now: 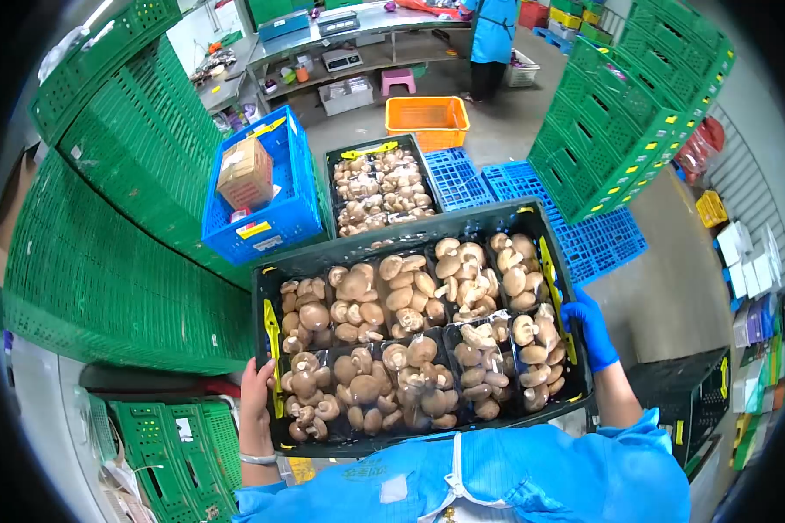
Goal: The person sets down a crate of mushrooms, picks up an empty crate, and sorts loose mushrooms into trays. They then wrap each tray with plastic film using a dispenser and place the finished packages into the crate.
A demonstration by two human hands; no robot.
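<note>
Black plastic crate (366,247), packed with film-wrapped trays of brown mushrooms (410,349), is held level in front of the body. The bare left hand (255,397) and the blue-gloved right hand (590,327) each have fingers curled tight over an end rim beside the yellow clips (273,336). Rigid, probably weighty and with easily bruised contents, it looks best gripped at both ends. A second mushroom crate (379,187) sits on the floor (497,131) beyond.
</note>
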